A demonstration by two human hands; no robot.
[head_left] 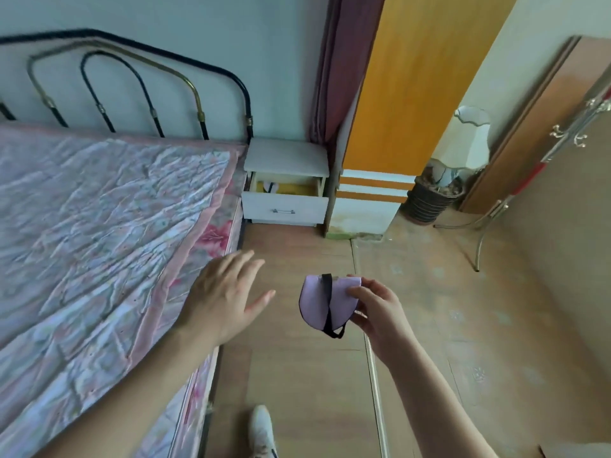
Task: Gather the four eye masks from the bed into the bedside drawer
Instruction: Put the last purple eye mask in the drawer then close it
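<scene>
From my feed the room looks evenly lit by soft daylight, with no hard shadows or glare. The wide lens bends the wardrobe (410, 94) and the headboard (132, 81) toward the edges. Motion blur smears my left hand (224, 295) and the bedspread (99, 226); the nightstand (286, 157) looks slightly soft.

Both forearms are bare, with no sleeves showing, and the left hand (224, 295) and right hand (380, 309) are uncovered. Below them, one foot wears a white sneaker (261, 431).
</scene>
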